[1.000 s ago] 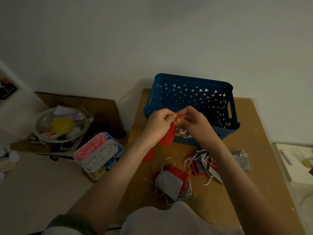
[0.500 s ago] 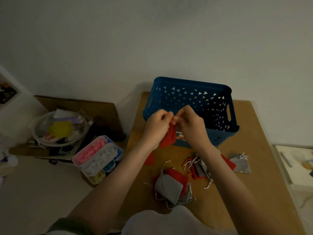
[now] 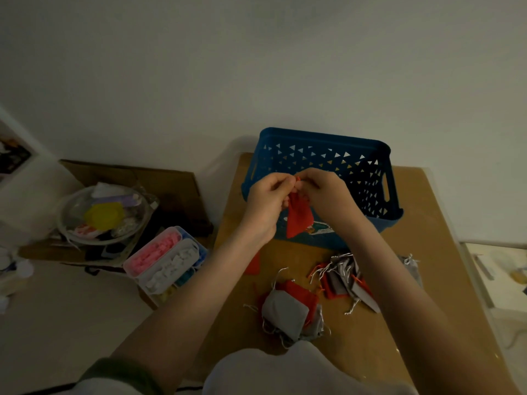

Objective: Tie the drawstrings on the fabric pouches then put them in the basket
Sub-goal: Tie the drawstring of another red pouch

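Red pouch (image 3: 298, 216) hangs limp, its drawstrings pinched by left hand (image 3: 268, 205) and right hand (image 3: 323, 195).

Dim light, plain white wall (image 3: 256, 67), brown tabletop (image 3: 445, 223), pale floor (image 3: 71, 323), flattened cardboard (image 3: 142, 178) against the wall

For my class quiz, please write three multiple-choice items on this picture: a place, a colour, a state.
1. Where is the red pouch? A) held in front of the basket B) inside it C) on the floor
2. Which colours have the pouches on the table? A) blue and yellow B) only white C) grey and red
3. What do the left hand and right hand do? A) rest open B) both pinch the pouch's drawstring C) lift the basket
Answers: 1 A, it hangs before the basket's near wall; 2 C, both piles show these; 3 B, both close on the drawstring.
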